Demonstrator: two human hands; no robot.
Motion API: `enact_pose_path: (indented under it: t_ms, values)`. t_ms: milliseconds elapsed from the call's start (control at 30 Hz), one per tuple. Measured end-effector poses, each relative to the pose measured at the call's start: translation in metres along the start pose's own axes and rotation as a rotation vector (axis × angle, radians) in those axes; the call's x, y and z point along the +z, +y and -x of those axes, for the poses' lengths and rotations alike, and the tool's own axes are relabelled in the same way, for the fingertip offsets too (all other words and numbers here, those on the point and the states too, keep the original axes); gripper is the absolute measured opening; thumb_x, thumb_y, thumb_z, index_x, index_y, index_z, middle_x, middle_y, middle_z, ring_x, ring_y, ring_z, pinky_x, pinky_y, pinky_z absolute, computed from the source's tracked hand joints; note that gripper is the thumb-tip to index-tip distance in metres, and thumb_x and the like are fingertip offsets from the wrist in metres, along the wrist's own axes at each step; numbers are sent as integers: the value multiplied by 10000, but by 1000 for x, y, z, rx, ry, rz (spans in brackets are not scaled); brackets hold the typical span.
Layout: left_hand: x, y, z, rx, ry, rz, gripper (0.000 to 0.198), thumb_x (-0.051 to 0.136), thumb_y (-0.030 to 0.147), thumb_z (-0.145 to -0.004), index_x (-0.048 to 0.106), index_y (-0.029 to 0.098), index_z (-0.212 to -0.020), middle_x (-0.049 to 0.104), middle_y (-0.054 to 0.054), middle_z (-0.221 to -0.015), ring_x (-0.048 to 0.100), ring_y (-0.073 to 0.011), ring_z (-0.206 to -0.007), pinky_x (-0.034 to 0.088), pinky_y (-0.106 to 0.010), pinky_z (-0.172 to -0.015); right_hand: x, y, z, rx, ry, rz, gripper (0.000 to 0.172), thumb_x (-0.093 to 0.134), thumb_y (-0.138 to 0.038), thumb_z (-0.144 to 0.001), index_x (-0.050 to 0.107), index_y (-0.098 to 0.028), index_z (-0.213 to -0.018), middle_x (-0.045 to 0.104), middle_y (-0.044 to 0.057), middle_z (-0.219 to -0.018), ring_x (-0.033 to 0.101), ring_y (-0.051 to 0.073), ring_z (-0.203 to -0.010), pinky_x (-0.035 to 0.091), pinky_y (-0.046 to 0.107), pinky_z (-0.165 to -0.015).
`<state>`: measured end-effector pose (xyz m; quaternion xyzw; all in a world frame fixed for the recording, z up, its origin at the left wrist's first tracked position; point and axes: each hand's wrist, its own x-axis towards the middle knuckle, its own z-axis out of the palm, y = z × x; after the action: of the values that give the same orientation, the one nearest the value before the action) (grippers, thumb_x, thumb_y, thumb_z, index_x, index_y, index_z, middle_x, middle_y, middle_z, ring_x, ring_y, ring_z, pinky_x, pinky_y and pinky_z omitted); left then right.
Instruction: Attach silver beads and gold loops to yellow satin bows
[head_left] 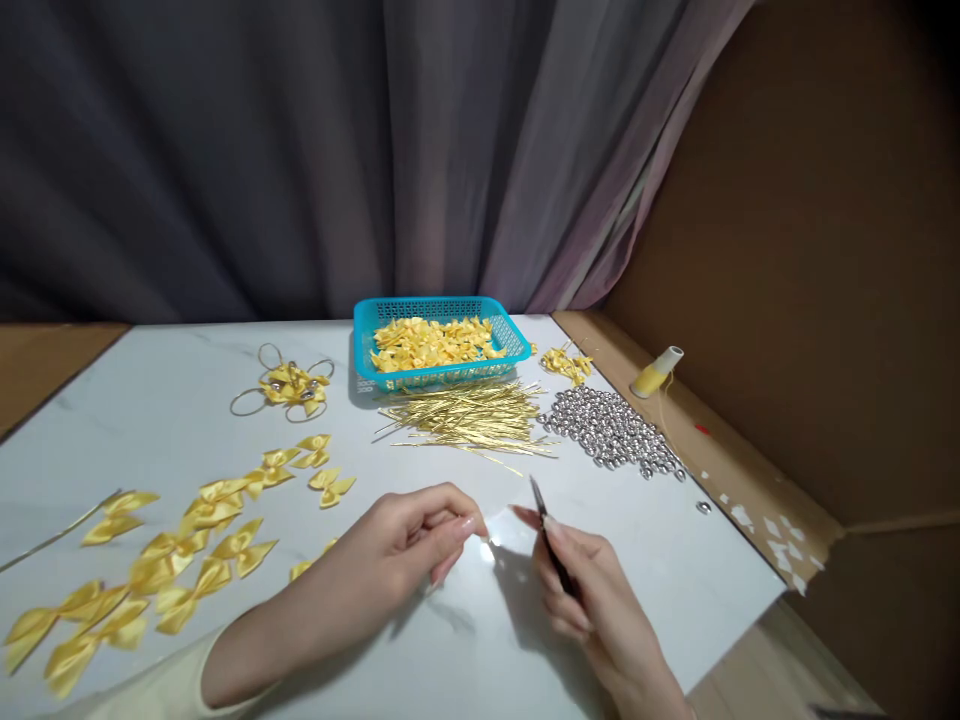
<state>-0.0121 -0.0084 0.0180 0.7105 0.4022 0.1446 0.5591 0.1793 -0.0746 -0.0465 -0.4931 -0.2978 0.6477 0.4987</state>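
Note:
My left hand point(420, 540) is closed in a pinch above the middle of the white table. A tiny pale, shiny bit shows just beyond its fingertips; I cannot make out what the fingers hold. To the right, my right hand point(592, 590) is wrapped round a slim dark pointed tool point(551, 540), its metal tip angled up and away. The two hands are a short gap apart. Beyond them lies a pile of gold wire strips point(472, 415). Several yellow satin bows point(217, 500) are spread to the left, one partly hidden behind my left wrist.
A blue basket point(365, 335) of small yellow ribbon pieces stands at the back. Silver beads point(611, 430) are heaped at right, near a yellow thread spool point(656, 373). A wire-looped bow cluster point(292, 388) lies back left. A cardboard wall point(825, 250) and grey curtain point(300, 150) enclose the table.

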Motion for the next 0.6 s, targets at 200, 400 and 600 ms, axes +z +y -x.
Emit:
enact_pose_path:
  t_ms: [200,400,600]
  values:
    - [-6,-2,-2,-66,-59,-83,270,415,390,-890,585,188,-836,471,61,-570,388,-94,-530,293,-209,-511,-60,-6,-21,-367,451,1262,503,410,-471,-878,584,-82,-1145,604,58,-636,542,183,-570,345,249,-519]
    - [-19,8,-7,38,74,-72,211,448,334,-876,587,183,-824,519,58,-574,408,-86,-521,319,-204,-514,-89,3,-39,-451,478,2030,384,403,-339,-919,529,-114,-1203,641,83,-678,609,219,-619,237,239,-405]
    - [-37,55,-15,232,242,-41,196,484,311,-876,576,164,-783,518,46,-585,443,-80,-537,338,-189,-490,-55,-25,-27,-593,440,1667,604,214,-537,-915,652,-130,-829,617,133,-646,587,244,-677,336,269,-446]
